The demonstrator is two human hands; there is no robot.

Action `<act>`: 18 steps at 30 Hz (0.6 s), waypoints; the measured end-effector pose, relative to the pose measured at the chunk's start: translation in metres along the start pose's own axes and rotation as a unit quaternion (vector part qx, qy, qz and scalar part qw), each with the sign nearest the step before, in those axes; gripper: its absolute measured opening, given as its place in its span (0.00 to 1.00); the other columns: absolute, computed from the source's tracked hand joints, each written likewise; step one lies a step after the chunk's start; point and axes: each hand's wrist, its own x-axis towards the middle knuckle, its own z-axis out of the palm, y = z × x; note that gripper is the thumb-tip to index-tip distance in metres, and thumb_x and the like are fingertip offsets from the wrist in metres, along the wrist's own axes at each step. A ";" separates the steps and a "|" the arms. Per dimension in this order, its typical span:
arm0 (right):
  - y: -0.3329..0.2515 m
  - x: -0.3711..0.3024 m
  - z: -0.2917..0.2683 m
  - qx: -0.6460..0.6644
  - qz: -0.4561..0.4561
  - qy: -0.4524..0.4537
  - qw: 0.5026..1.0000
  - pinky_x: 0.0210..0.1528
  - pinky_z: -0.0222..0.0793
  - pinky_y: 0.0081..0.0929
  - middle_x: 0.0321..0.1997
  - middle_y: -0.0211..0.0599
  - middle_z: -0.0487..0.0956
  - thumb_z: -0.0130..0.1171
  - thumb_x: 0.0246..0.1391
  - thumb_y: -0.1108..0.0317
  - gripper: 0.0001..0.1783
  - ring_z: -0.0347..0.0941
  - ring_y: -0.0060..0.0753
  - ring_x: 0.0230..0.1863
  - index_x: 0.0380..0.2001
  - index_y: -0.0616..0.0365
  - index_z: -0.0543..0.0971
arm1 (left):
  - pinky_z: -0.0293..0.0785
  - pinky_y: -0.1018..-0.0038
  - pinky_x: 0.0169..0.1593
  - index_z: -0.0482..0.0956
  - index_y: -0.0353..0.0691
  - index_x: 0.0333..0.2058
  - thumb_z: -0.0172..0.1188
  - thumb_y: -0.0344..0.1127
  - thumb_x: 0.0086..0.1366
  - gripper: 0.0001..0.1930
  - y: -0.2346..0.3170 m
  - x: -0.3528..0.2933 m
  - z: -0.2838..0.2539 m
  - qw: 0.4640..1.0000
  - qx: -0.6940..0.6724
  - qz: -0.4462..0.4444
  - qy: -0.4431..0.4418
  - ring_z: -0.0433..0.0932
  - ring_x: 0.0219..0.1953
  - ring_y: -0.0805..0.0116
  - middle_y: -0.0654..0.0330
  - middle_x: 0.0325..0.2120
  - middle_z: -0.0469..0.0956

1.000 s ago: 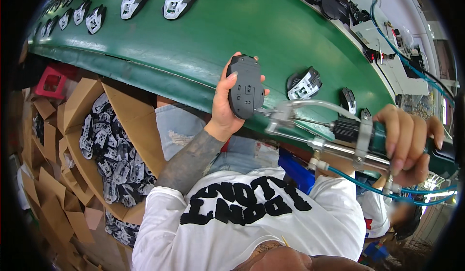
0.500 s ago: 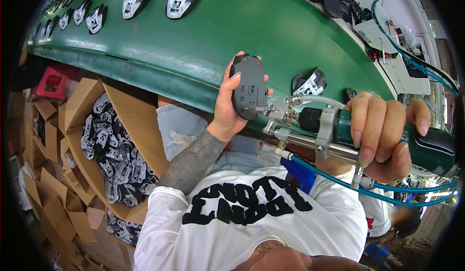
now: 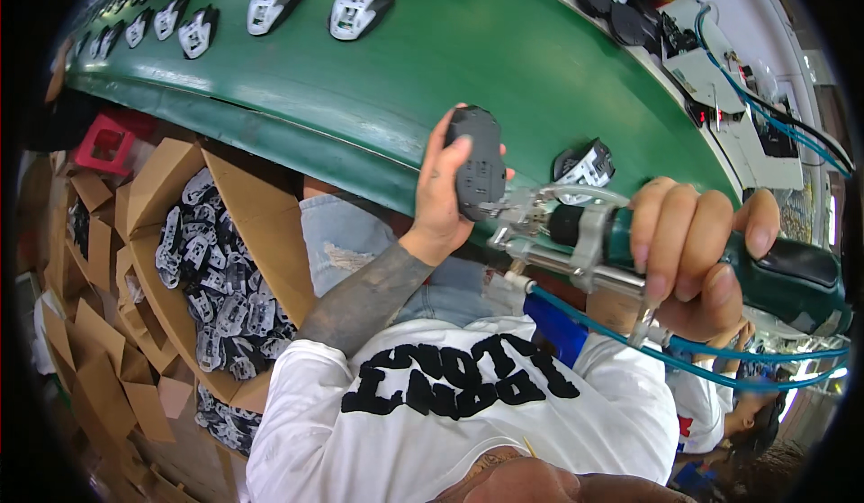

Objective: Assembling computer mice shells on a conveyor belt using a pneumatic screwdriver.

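My left hand [image 3: 439, 193] is closed round a dark computer mouse [image 3: 479, 157], its flat underside turned up, above the near edge of the green belt. My right hand [image 3: 688, 251] grips a dark green electric screwdriver [image 3: 774, 282] with a metal screw-feeding head [image 3: 522, 220] and blue air hoses [image 3: 594, 327]. The tip of that head meets the lower end of the mouse's underside; the exact contact is too small to make out. Just beyond the tool, a part-built black and white mouse [image 3: 585, 166] lies on the belt.
Rows of part-built mice [image 3: 360, 8] lie on the green belt [image 3: 432, 62] toward the far left. Left of my legs stands a cardboard box [image 3: 252, 224] full of mouse shells [image 3: 225, 287]. A red stool [image 3: 103, 148] is beyond it. Machine boxes [image 3: 747, 116] line the right.
The whole view has shifted slightly. The driver has moved a little left against my body, and its head still meets the mouse. My left hand keeps its hold.
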 end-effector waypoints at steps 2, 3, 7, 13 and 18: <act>-0.019 0.000 -0.010 -0.054 -0.005 0.033 0.998 0.25 0.63 0.24 0.18 0.24 0.67 0.51 0.53 0.72 0.19 0.68 0.23 0.18 0.48 0.50 0.62 | 0.73 0.61 0.50 0.62 0.41 0.58 0.54 0.41 0.65 0.25 -0.005 0.014 0.014 0.978 0.207 0.004 0.007 0.72 0.49 0.61 0.52 0.52 0.66; -0.027 0.001 -0.022 -0.048 -0.005 0.026 0.998 0.27 0.62 0.25 0.19 0.24 0.66 0.49 0.54 0.71 0.19 0.67 0.22 0.20 0.49 0.52 0.62 | 0.69 0.61 0.54 0.64 0.39 0.57 0.54 0.44 0.65 0.25 0.001 0.027 0.013 0.924 0.365 0.105 -0.043 0.69 0.51 0.59 0.50 0.53 0.66; -0.059 0.001 -0.038 0.024 -0.044 0.064 0.997 0.30 0.60 0.25 0.19 0.25 0.66 0.48 0.53 0.73 0.18 0.66 0.22 0.20 0.48 0.54 0.64 | 0.56 0.49 0.59 0.67 0.37 0.53 0.60 0.60 0.55 0.36 0.050 0.124 0.006 0.560 0.702 0.439 -0.018 0.56 0.58 0.35 0.39 0.55 0.59; -0.043 0.003 -0.026 -0.033 -0.038 0.103 0.993 0.27 0.60 0.27 0.17 0.26 0.63 0.51 0.52 0.72 0.19 0.63 0.25 0.17 0.47 0.53 0.62 | 0.68 0.58 0.52 0.71 0.50 0.54 0.64 0.56 0.50 0.33 0.145 0.192 -0.054 0.398 0.875 0.266 0.071 0.71 0.48 0.48 0.45 0.51 0.68; -0.034 0.009 -0.020 -0.039 -0.054 0.167 0.984 0.27 0.59 0.28 0.16 0.27 0.62 0.53 0.50 0.72 0.19 0.62 0.26 0.17 0.46 0.53 0.63 | 0.75 0.56 0.45 0.62 0.52 0.59 0.55 0.48 0.62 0.28 0.094 0.084 -0.011 0.950 0.305 0.065 -0.015 0.75 0.43 0.56 0.51 0.48 0.70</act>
